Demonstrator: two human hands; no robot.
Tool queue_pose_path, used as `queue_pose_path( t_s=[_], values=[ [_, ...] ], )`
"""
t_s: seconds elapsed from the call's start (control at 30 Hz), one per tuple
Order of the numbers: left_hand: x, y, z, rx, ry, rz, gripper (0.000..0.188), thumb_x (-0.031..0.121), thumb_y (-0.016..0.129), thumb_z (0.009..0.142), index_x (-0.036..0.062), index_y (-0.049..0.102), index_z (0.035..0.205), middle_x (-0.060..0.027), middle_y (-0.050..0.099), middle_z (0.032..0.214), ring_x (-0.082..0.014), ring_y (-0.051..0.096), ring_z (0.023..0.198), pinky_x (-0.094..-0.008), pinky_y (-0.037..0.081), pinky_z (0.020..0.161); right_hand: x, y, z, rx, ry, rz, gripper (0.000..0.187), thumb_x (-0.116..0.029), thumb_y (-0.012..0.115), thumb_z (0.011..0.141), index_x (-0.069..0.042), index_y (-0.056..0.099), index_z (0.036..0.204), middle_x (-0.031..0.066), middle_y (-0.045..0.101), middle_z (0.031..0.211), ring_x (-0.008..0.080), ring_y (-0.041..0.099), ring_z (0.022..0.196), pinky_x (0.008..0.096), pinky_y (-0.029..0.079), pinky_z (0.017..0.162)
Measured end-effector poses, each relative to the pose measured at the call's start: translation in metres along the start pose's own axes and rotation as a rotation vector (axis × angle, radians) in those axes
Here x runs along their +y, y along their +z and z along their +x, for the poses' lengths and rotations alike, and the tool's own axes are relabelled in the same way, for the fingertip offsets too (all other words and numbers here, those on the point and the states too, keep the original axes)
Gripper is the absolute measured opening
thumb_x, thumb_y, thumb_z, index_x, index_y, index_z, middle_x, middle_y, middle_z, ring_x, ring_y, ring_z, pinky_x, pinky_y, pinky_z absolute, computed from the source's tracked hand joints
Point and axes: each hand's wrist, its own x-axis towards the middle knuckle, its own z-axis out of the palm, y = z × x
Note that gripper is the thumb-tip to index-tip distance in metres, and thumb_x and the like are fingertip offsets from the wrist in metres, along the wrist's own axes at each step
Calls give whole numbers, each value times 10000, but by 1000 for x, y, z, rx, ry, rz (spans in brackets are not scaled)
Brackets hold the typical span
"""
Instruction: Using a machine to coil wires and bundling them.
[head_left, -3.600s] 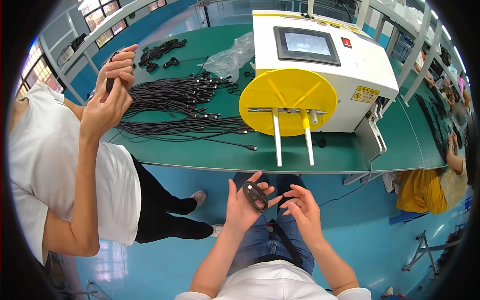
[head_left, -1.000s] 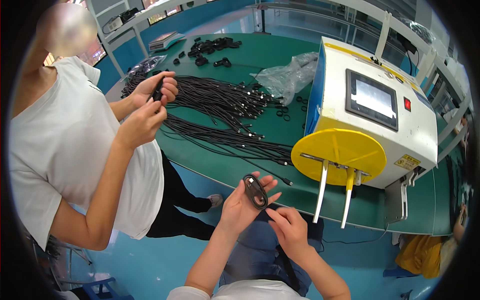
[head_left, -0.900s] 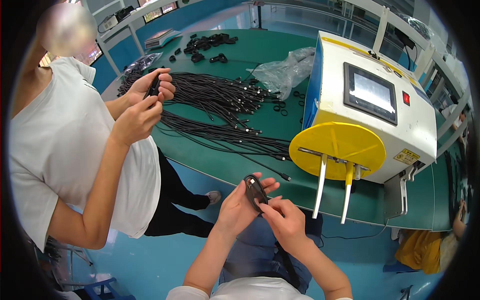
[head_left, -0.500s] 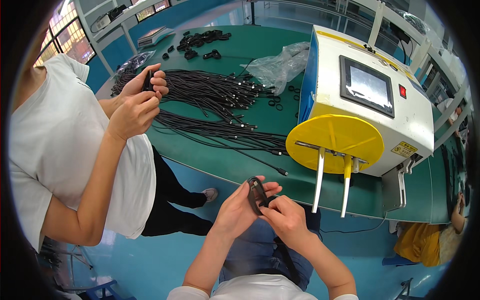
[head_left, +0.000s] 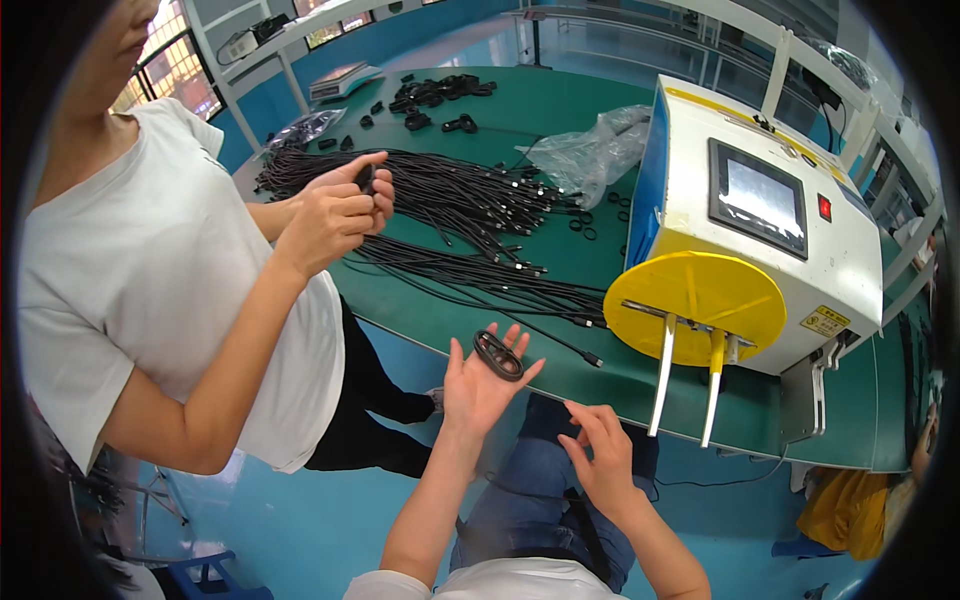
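Note:
A small black coiled cable (head_left: 511,371) lies across the fingers of my left hand (head_left: 477,394), which is turned palm up with its fingers spread. To its right, my right hand (head_left: 606,466) is apart from the coil, with loosely bent fingers and nothing in them. Both hands are in front of the table's near edge, above my lap. Just beyond them, a long row of black cables (head_left: 480,275) with metal plugs lies on the green table (head_left: 420,305).
At the right stands a white machine (head_left: 815,270) with a screen and a yellow disc (head_left: 655,290) bearing two prongs. A co-worker's hands (head_left: 340,215) hold a black item at the left. Clear plastic bags (head_left: 590,150), black rings (head_left: 588,234) and coiled cables (head_left: 440,92) lie farther back.
My right hand has let go of the coil and moved down and away. My left hand has spread its fingers beneath the coil. The view has shifted slightly.

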Motion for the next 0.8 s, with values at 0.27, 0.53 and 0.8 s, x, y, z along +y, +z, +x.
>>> queue_pose_path(
  t_s=[0.27, 0.53, 0.8],
  values=[
    [17, 9, -20, 15, 44, -28, 514, 458, 289, 976, 39, 395, 1254, -181, 431, 1300, -317, 392, 1258, -602, 227, 1072, -22, 0, -10, -31, 71, 15, 471, 52, 662, 745, -49, 539, 1188, 109, 550, 912, 185, 533, 624, 289, 453, 553],
    [34, 2, -15, 34, 165, 365, 334, 194, 393, 983, -50, 407, 1211, -207, 442, 1287, -335, 440, 1223, -517, 352, 1055, -28, -1, -13, -26, 95, 23, 480, 69, 649, 745, -53, 536, 1195, 111, 554, 914, 179, 530, 611, 286, 452, 554],
    [52, -10, -6, 101, 224, 430, 274, 102, 419, 973, -47, 437, 1202, -178, 511, 1216, -303, 508, 1160, -457, 429, 1007, -21, 3, -17, -30, 105, 13, 482, 75, 646, 744, -56, 536, 1195, 109, 558, 920, 185, 546, 616, 289, 458, 556]
  ],
)
